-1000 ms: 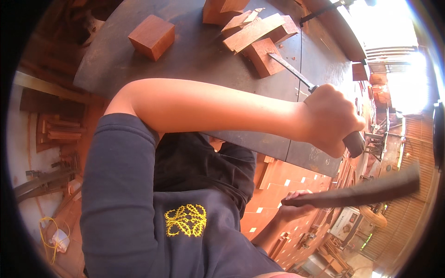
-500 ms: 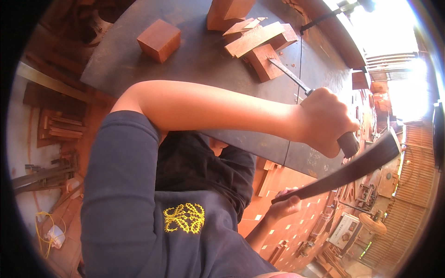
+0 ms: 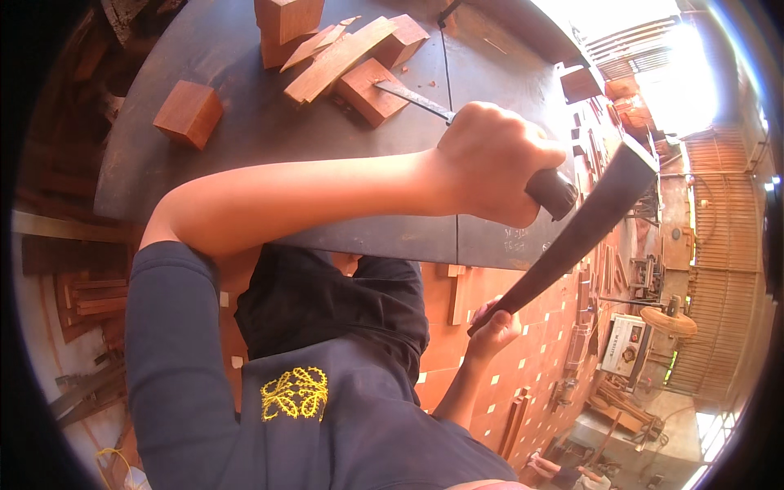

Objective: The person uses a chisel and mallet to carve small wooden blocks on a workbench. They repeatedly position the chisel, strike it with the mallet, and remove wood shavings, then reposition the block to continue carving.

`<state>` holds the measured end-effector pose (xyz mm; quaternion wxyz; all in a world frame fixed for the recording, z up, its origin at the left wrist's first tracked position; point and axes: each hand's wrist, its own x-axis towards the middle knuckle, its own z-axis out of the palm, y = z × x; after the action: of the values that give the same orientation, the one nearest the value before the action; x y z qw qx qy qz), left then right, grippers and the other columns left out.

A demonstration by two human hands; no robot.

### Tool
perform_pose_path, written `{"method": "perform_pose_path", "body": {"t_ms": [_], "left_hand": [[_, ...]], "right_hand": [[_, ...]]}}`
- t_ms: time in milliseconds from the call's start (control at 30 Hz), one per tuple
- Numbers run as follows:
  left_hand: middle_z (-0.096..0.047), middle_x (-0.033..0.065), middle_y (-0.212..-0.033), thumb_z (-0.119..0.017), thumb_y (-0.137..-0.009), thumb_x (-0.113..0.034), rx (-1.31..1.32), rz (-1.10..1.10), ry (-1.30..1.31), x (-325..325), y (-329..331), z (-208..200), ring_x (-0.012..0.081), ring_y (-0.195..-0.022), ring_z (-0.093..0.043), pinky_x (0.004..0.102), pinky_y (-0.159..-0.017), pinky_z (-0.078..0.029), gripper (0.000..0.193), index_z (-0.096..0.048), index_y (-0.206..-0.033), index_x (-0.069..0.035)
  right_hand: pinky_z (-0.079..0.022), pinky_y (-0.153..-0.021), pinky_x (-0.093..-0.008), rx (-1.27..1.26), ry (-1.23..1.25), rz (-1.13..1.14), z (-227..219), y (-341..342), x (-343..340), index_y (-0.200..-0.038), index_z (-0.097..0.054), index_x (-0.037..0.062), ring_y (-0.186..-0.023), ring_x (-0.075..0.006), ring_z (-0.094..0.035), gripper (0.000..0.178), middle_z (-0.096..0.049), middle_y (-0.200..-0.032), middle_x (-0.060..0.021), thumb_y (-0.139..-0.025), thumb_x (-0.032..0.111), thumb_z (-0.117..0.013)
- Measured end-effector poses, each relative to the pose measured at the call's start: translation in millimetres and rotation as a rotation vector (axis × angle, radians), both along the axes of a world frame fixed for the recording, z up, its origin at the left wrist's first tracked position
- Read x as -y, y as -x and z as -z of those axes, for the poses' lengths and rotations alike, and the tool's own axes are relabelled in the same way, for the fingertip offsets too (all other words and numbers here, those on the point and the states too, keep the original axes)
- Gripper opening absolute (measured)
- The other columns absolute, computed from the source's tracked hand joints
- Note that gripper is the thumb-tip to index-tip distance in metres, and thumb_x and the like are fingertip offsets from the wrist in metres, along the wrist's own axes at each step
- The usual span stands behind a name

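Observation:
My left hand (image 3: 500,163) is closed round the dark handle of a chisel (image 3: 420,102), whose butt end sticks out beyond the fist. The chisel's metal blade slants to the left, its tip against the top of a reddish-brown wooden block (image 3: 369,90). Lower right, my right hand (image 3: 496,325) grips the narrow end of a long dark wooden club (image 3: 576,233). The club's wide end rises up and to the right, close to the chisel handle; whether they touch, I cannot tell. A pale wood strip (image 3: 341,61) lies against the block.
The dark tabletop (image 3: 269,122) carries a separate wooden cube (image 3: 189,114) at left and stacked blocks (image 3: 288,20) at the far side. Small chips lie near the worked block. A reddish tiled floor (image 3: 531,359) and a round fan (image 3: 668,321) show at right.
The whole view has shifted, so the table and blocks sit farther left. The club stands more steeply now. Both hands keep their holds, and the chisel tip stays on the same block.

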<state>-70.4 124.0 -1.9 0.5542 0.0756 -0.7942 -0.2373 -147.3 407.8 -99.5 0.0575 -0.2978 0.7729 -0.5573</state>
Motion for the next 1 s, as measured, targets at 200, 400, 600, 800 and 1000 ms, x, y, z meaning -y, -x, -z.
{"method": "perform_pose_path", "body": {"t_ms": [200,400,600,800,1000], "left_hand": [[-0.059,0.0051,-0.063,-0.069,-0.057,-0.016,-0.004,0.021,0.007,1,3,-2,0.0318,-0.057,-0.061,0.041,-0.048,-0.044,0.016,-0.06,-0.069,-0.013],[-0.059,0.0051,-0.063,-0.069,-0.056,-0.016,-0.001,0.021,-0.016,1,1,-3,0.0317,-0.057,-0.061,0.0417,-0.048,-0.043,0.017,-0.058,-0.068,-0.013],[-0.058,0.0055,-0.062,-0.068,-0.054,-0.016,0.042,0.046,-0.03,0,0,0,0.0319,-0.058,-0.061,0.0423,-0.049,-0.043,0.019,-0.054,-0.065,-0.012],[-0.06,0.0053,-0.064,-0.069,-0.053,-0.018,0.089,0.053,-0.056,-2,-1,-4,0.0314,-0.059,-0.062,0.0432,-0.052,-0.045,0.02,-0.055,-0.066,-0.013],[-0.061,0.0058,-0.064,-0.069,-0.051,-0.018,0.096,0.041,-0.045,1,-1,0,0.0315,-0.06,-0.063,0.0432,-0.052,-0.046,0.021,-0.056,-0.066,-0.013]], "right_hand": [[-0.04,-0.045,-0.0282,0.185,0.388,-0.002,2,4,5,-0.093,-0.05,0.0062,-0.05,-0.0142,-0.046,0.082,-0.042,-0.065,-0.0012,-0.081,0.087,-0.053],[-0.041,-0.044,-0.0273,-0.109,0.132,0.031,23,-2,12,-0.086,-0.051,0.0037,-0.048,-0.0153,-0.051,0.083,-0.048,-0.06,-0.0051,-0.085,0.087,-0.047],[-0.039,-0.043,-0.0265,-0.045,0.071,0.033,20,-10,17,-0.08,-0.052,0.0018,-0.046,-0.0135,-0.048,0.086,-0.047,-0.057,-0.0033,-0.083,0.088,-0.049],[-0.04,-0.046,-0.0257,-0.08,0.278,0.005,46,-8,17,-0.092,-0.049,0.0041,-0.051,-0.0128,-0.048,0.083,-0.047,-0.067,-0.0039,-0.084,0.087,-0.048],[-0.038,-0.042,-0.0251,0.133,0.209,0.015,23,-18,9,-0.09,-0.051,0.0038,-0.049,-0.0121,-0.05,0.082,-0.048,-0.068,-0.0038,-0.083,0.085,-0.053]]}}
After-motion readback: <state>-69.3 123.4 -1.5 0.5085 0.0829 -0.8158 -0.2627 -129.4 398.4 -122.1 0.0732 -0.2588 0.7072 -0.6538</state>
